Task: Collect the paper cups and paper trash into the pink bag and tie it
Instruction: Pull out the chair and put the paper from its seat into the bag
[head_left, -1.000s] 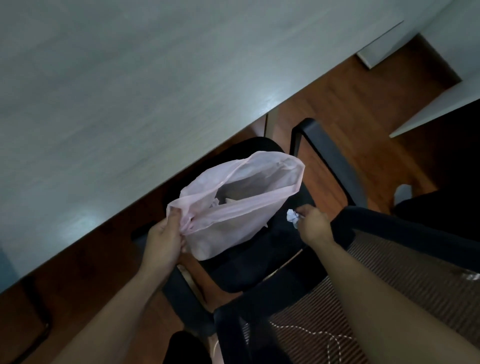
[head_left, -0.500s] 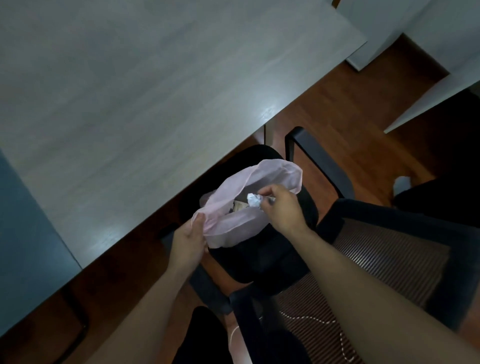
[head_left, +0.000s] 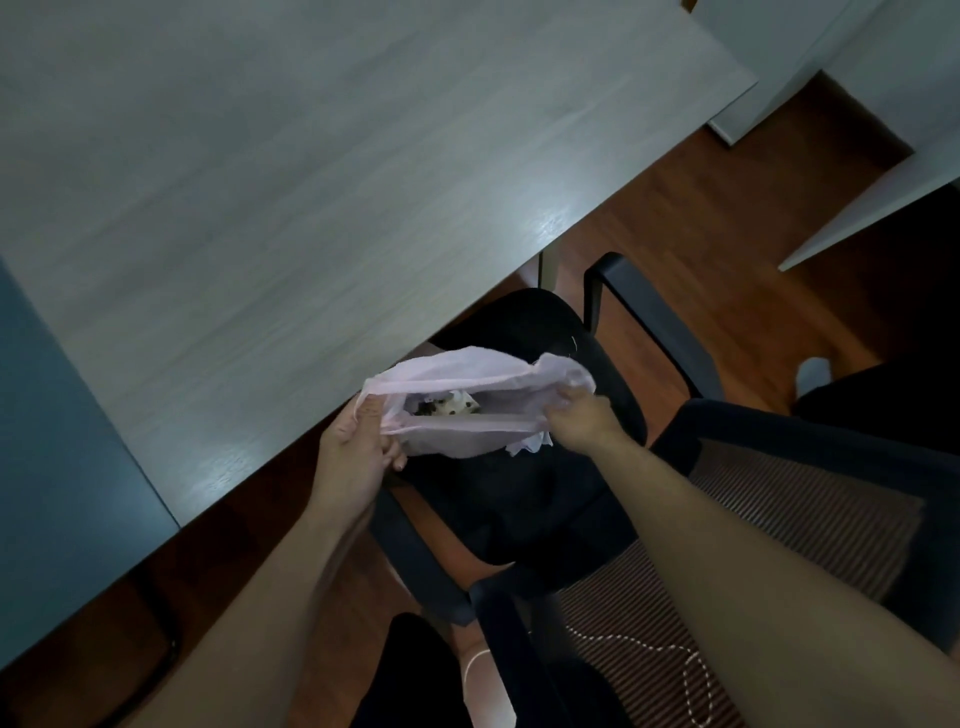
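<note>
The pink bag (head_left: 457, 439) hangs over the black chair seat, its mouth stretched wide between both hands. My left hand (head_left: 356, 454) grips the left end of the rim. My right hand (head_left: 582, 418) pinches the right end of the rim. Inside the mouth I see crumpled white paper trash with dark spots (head_left: 452, 405). A bit of white paper (head_left: 530, 444) shows at the bag's lower right, just under my right hand; whether it is inside the thin plastic or outside, I cannot tell. No paper cups are visible.
A grey wood-grain table (head_left: 311, 182) fills the upper left, its edge just above the bag. A black office chair (head_left: 524, 499) with armrests (head_left: 649, 322) sits below the bag, and a mesh chair back (head_left: 779, 525) is at lower right. Brown wooden floor lies beyond.
My right hand carried a crumpled paper ball from the chair seat to the bag's mouth and no longer holds it. It now grips the bag's right rim, pulling the mouth wide.
</note>
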